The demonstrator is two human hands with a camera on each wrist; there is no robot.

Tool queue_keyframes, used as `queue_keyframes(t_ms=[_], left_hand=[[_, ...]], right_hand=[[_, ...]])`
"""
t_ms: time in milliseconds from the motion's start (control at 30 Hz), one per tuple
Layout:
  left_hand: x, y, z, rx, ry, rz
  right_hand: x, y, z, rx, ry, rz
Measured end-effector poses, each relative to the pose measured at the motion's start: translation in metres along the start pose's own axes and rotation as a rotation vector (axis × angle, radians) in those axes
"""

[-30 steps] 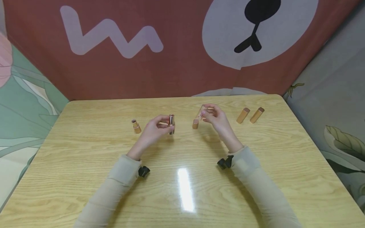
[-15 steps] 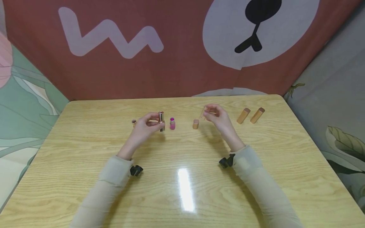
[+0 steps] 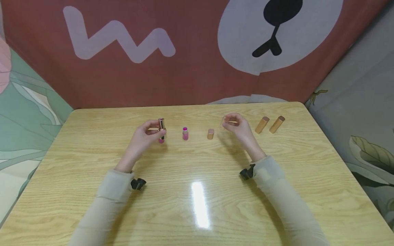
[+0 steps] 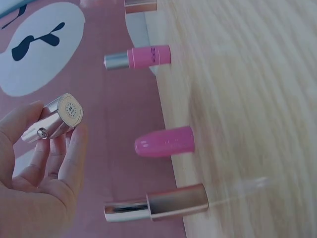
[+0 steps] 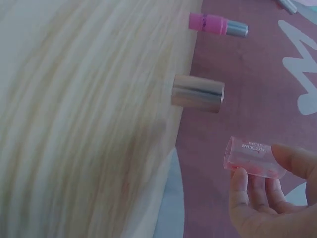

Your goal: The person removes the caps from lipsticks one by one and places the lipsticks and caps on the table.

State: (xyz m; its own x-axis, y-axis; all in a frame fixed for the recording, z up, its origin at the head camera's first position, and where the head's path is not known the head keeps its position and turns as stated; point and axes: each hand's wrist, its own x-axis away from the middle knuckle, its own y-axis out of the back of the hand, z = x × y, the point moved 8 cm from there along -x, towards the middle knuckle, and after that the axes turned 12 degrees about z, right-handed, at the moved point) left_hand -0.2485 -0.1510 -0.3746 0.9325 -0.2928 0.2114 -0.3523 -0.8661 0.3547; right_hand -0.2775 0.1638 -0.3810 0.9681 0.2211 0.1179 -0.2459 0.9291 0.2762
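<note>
My left hand point(image 3: 142, 137) pinches a shiny rose-gold lipstick tube point(image 4: 59, 116) above the table; a round label shows on its end in the left wrist view. Just below it stands a pink cap point(image 4: 166, 142), partly covered in the head view. A gold lipstick base point(image 4: 176, 203) stands beside that cap, hidden by the left hand from the head camera. Between thumb and fingers, my right hand point(image 3: 241, 128) holds a clear pinkish cap point(image 5: 252, 157) with white lettering, raised off the table. Between the hands are a pink lipstick base point(image 3: 185, 134) with a silver top and a short gold piece point(image 3: 210, 134).
Two long gold tubes point(image 3: 262, 125) stand side by side right of the right hand. The wooden table point(image 3: 172, 205) ends at the back against a red cloth point(image 3: 197, 78) with a printed face. A bright light reflection lies mid-table.
My left hand has moved left with the lipstick tube, uncovering the pink base and covering the gold one. The right hand has drifted slightly right with the clear cap, away from the short gold piece.
</note>
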Motion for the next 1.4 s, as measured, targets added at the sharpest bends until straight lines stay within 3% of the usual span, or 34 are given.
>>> queue_keyframes(t_ms=[400, 900, 1400], left_hand=[[0.009, 0.018, 0.003, 0.024, -0.006, -0.042], [0.02, 0.043, 0.005, -0.004, 0.003, -0.126], [0.025, 0.061, 0.011, 0.066, -0.004, -0.222]], right_hand=[[-0.004, 0.002, -0.006, 0.143, -0.022, 0.059], [-0.01, 0.005, -0.011, 0.181, -0.001, 0.118], [-0.013, 0.007, -0.019, 0.203, -0.061, 0.182]])
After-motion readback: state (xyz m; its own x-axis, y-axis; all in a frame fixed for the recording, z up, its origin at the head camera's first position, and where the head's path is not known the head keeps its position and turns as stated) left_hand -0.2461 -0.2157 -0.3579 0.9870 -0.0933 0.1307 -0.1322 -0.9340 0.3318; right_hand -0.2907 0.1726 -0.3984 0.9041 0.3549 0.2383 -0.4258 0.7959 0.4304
